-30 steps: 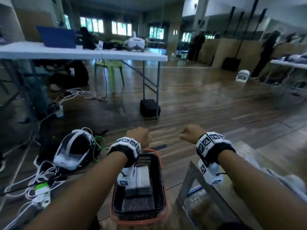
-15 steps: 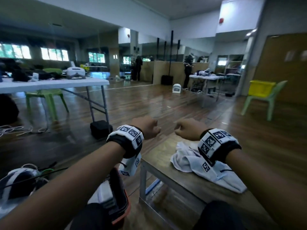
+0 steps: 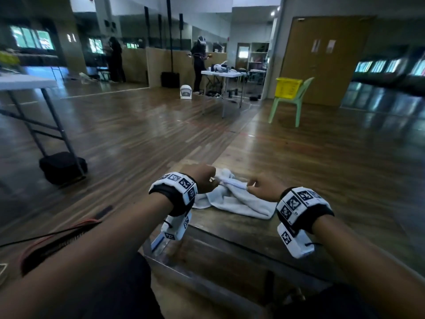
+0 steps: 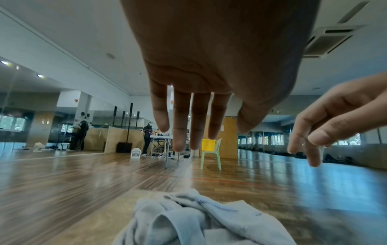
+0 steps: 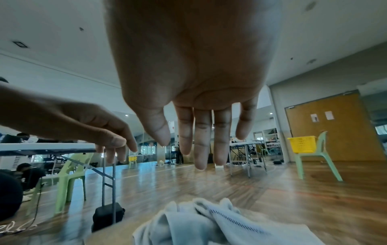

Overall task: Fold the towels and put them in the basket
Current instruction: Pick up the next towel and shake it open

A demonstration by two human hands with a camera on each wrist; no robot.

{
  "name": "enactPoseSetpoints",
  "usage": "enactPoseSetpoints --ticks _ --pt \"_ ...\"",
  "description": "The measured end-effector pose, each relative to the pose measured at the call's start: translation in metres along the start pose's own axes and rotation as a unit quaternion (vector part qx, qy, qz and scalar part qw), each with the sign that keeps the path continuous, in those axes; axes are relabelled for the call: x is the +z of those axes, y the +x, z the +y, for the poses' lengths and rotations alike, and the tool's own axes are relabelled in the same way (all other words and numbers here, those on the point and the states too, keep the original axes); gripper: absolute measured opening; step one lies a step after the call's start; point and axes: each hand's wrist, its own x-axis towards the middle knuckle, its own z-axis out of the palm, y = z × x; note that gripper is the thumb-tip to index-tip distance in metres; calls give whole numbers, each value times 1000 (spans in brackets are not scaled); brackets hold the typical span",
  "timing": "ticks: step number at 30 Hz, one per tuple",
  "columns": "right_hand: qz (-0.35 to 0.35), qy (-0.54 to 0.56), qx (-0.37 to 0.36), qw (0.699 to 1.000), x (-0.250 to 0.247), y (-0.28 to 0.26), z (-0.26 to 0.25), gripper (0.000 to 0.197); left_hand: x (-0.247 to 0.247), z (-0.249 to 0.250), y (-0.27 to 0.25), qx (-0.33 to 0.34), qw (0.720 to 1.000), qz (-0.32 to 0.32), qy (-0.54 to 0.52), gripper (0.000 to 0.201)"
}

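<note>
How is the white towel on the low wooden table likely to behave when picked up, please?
The towel lies crumpled in soft folds, so it will probably droop limply from wherever it is gripped. It looks thin, so likely light. Being cloth, it should hardly slide or roll on the table.

In the head view the fingers of the left hand (image 3: pixel 203 180) and the right hand (image 3: pixel 264 187) were turned away behind the knuckles, so whether either grip closed on the towel (image 3: pixel 236 201) could not be told there. The left wrist band covered the towel's near left edge. Both wrist views cut the towel (image 4: pixel 201 222) off at the bottom edge. The worktop (image 3: pixel 232 229) ran out of frame on the right. The floor was smeared with blur in both wrist views.
</note>
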Motion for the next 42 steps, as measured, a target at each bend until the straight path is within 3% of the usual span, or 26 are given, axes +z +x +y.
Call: enactPoseSetpoints --ticks 7,12,19,25,29,33,35,39,42 --pt "-84 -2 42 996 67 31 59 22 87 19 44 28 996 -60 -64 34" --pt "-134 -21 56 989 121 56 88 42 158 21 64 51 988 -122 -78 39" --pt "-133 -85 36 987 153 64 100 47 215 19 69 42 988 -128 -69 55" --pt "-129 -105 9 986 148 49 94 46 206 27 49 123 987 -101 -21 42" --pt "-145 -102 -19 984 147 23 96 41 193 32 25 189 971 -147 -15 40" --pt "-176 -54 -27 982 141 11 99 35 183 31 20 209 962 -168 -44 35" --pt "-158 -23 -28 987 135 15 100 31 179 31 29 206 967 -132 -70 32" --pt "-48 -3 -20 999 120 47 109 23 171 32 73 174 978 -27 -110 25" --pt "-42 -13 14 999 114 83 122 24 169 36 117 147 982 -8 -118 22"
